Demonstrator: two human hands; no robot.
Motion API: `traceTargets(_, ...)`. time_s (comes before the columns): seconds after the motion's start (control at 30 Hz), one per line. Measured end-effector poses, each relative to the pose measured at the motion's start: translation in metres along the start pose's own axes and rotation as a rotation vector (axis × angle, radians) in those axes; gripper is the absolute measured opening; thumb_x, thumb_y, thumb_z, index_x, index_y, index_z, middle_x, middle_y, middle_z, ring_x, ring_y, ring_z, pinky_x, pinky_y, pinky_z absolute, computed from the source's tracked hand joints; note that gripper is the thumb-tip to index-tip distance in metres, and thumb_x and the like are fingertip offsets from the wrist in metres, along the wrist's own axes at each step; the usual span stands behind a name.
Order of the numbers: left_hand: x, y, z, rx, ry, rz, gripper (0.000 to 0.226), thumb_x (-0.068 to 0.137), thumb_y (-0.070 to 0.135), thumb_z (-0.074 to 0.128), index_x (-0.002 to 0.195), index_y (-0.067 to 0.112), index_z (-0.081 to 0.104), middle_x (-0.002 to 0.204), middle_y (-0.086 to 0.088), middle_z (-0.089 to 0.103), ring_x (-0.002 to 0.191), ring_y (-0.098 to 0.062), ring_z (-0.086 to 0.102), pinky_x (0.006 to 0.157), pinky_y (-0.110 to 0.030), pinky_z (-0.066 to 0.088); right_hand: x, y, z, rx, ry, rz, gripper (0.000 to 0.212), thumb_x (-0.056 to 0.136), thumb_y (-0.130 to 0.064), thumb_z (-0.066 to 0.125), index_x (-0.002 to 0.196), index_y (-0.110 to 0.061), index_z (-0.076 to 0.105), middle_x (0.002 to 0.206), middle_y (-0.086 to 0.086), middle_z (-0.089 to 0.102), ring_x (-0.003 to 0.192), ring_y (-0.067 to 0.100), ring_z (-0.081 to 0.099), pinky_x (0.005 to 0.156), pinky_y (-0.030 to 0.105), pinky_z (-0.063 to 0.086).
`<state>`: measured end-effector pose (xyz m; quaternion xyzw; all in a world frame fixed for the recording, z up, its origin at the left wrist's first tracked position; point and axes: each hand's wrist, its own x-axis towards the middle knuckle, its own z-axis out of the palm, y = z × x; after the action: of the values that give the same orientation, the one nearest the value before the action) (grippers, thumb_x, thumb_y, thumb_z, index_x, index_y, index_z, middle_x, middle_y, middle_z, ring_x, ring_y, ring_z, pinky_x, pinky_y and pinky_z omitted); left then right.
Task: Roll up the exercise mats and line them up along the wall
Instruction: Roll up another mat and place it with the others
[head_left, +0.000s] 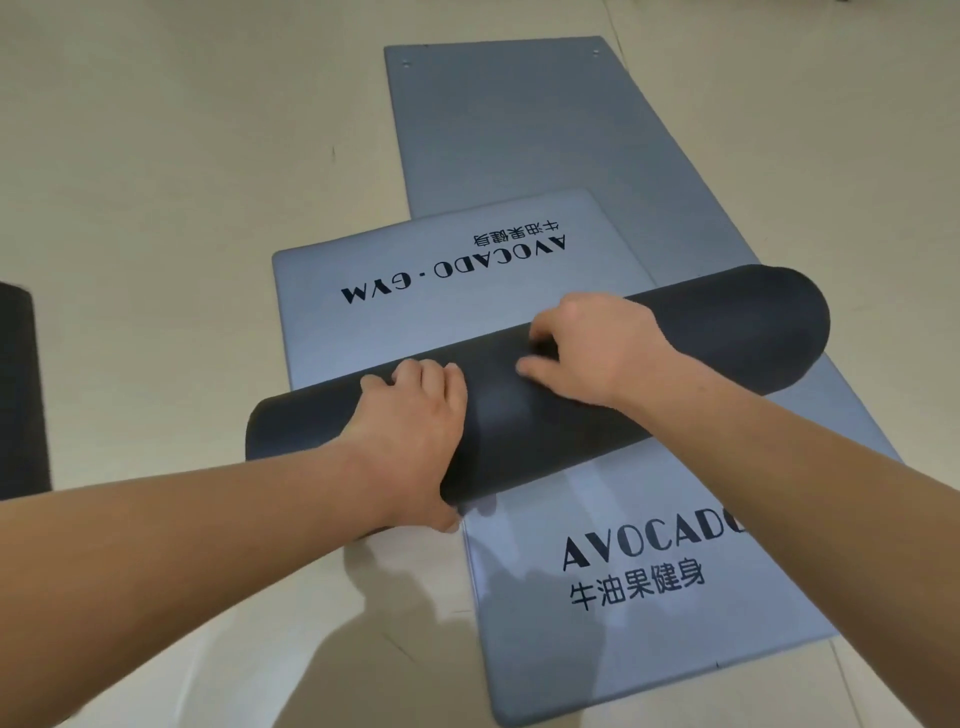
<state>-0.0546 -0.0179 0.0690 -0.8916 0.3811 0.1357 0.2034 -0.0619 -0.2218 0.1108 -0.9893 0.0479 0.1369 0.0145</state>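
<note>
A dark rolled-up part of an exercise mat (727, 332) lies slanted across the floor in front of me. Its flat grey-blue remainder (332, 270), printed "AVOCADO · GYM" upside down, stretches beyond the roll. My left hand (410, 431) grips the roll's left portion, fingers over the top and thumb round the near side. My right hand (597, 353) sits on the roll's middle with fingers curled into it. A second grey-blue mat (649, 623) lies flat underneath, running from near me to the far end.
Another dark rolled mat (21, 389) lies at the left edge of view. Beige floor (182, 156) surrounds the mats on the left and at the far side. No wall is in view.
</note>
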Motion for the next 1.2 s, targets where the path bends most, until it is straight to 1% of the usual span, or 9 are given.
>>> traceTargets(0.1, 0.017, -0.02, 0.0, -0.072, 0.016, 0.016, 0.137, 0.06, 0.079, 0.078, 0.158, 0.01, 0.012, 0.141, -0.01, 0.04, 0.122, -0.028, 0.043, 0.094, -0.044, 0.052, -0.002, -0.006, -0.006, -0.145, -0.307, -0.013, 0.122, 0.065, -0.075, 0.085, 0.163, -0.034, 0.026, 0.167, 0.003, 0.031, 0.155, 0.031, 0.028, 0.108, 0.053, 0.044)
traceTargets(0.2, 0.03, -0.048, -0.005, -0.151, -0.012, 0.031, 0.134, 0.054, 0.083, 0.075, 0.157, 0.02, 0.017, 0.14, -0.005, 0.044, 0.12, -0.025, 0.044, 0.093, -0.043, 0.053, 0.001, -0.013, 0.032, -0.291, -0.23, 0.027, 0.158, 0.058, -0.075, 0.089, 0.165, -0.026, -0.016, 0.175, 0.014, -0.008, 0.161, 0.04, -0.007, 0.122, 0.069, 0.023)
traceTargets(0.3, 0.029, -0.054, -0.003, -0.127, 0.016, -0.001, 0.123, 0.057, 0.082, 0.07, 0.154, 0.024, 0.02, 0.135, -0.005, 0.045, 0.116, -0.027, 0.048, 0.093, -0.047, 0.05, 0.01, -0.009, 0.055, -0.257, -0.039, -0.009, 0.154, 0.057, -0.074, 0.088, 0.166, -0.028, -0.009, 0.172, 0.016, -0.002, 0.16, 0.042, -0.001, 0.121, 0.072, 0.017)
traceTargets(0.43, 0.016, -0.033, 0.011, -0.045, 0.102, -0.037, 0.113, 0.077, 0.074, 0.063, 0.156, 0.008, 0.016, 0.139, -0.013, 0.038, 0.12, -0.032, 0.044, 0.089, -0.045, 0.049, 0.013, 0.007, 0.059, -0.145, 0.114, -0.098, 0.14, 0.038, -0.068, 0.097, 0.159, -0.036, 0.035, 0.156, 0.011, 0.038, 0.151, 0.038, 0.029, 0.118, 0.074, 0.023)
traceTargets(0.57, 0.022, -0.027, 0.032, -0.094, 0.023, -0.114, 0.156, 0.063, 0.084, 0.074, 0.161, 0.002, -0.015, 0.163, -0.024, 0.011, 0.147, -0.044, 0.024, 0.116, -0.06, 0.037, 0.016, -0.005, 0.064, -0.243, 0.13, -0.074, 0.13, 0.053, -0.061, 0.097, 0.163, -0.029, 0.034, 0.162, 0.012, 0.043, 0.158, 0.039, 0.023, 0.121, 0.073, 0.015)
traceTargets(0.7, 0.043, -0.034, 0.039, -0.151, -0.006, -0.157, 0.166, 0.053, 0.083, 0.082, 0.161, 0.003, -0.015, 0.165, -0.024, 0.012, 0.151, -0.045, 0.019, 0.119, -0.064, 0.031, 0.018, -0.014, 0.069, -0.289, 0.1, -0.073, 0.14, 0.053, -0.057, 0.099, 0.165, -0.021, 0.023, 0.169, 0.025, 0.024, 0.158, 0.048, 0.017, 0.12, 0.073, 0.023)
traceTargets(0.8, 0.058, -0.05, 0.035, -0.178, 0.021, -0.124, 0.154, 0.048, 0.083, 0.079, 0.16, 0.01, 0.004, 0.152, -0.016, 0.033, 0.137, -0.036, 0.037, 0.109, -0.057, 0.043, 0.028, -0.025, 0.078, -0.397, 0.003, -0.039, 0.154, 0.067, -0.056, 0.093, 0.161, -0.014, -0.022, 0.17, 0.032, -0.009, 0.158, 0.053, -0.003, 0.123, 0.071, 0.015)
traceTargets(1.0, 0.065, -0.076, 0.015, -0.269, 0.03, -0.053, 0.107, 0.052, 0.076, 0.078, 0.135, 0.022, 0.036, 0.112, 0.001, 0.052, 0.097, -0.021, 0.051, 0.077, -0.038, 0.046, 0.049, -0.015, 0.045, -0.369, 0.068, -0.135, 0.128, 0.058, -0.062, 0.086, 0.158, -0.022, 0.016, 0.15, 0.018, 0.038, 0.137, 0.04, 0.037, 0.113, 0.058, 0.034)
traceTargets(1.2, 0.033, -0.051, 0.006, -0.378, -0.057, -0.011, 0.085, 0.053, 0.074, 0.078, 0.113, 0.026, 0.041, 0.096, 0.007, 0.056, 0.081, -0.017, 0.057, 0.07, -0.035, 0.052, 0.015, -0.005, 0.035, -0.418, -0.024, -0.226, 0.115, 0.059, -0.064, 0.082, 0.151, -0.025, 0.026, 0.133, 0.008, 0.051, 0.12, 0.03, 0.049, 0.102, 0.047, 0.041)
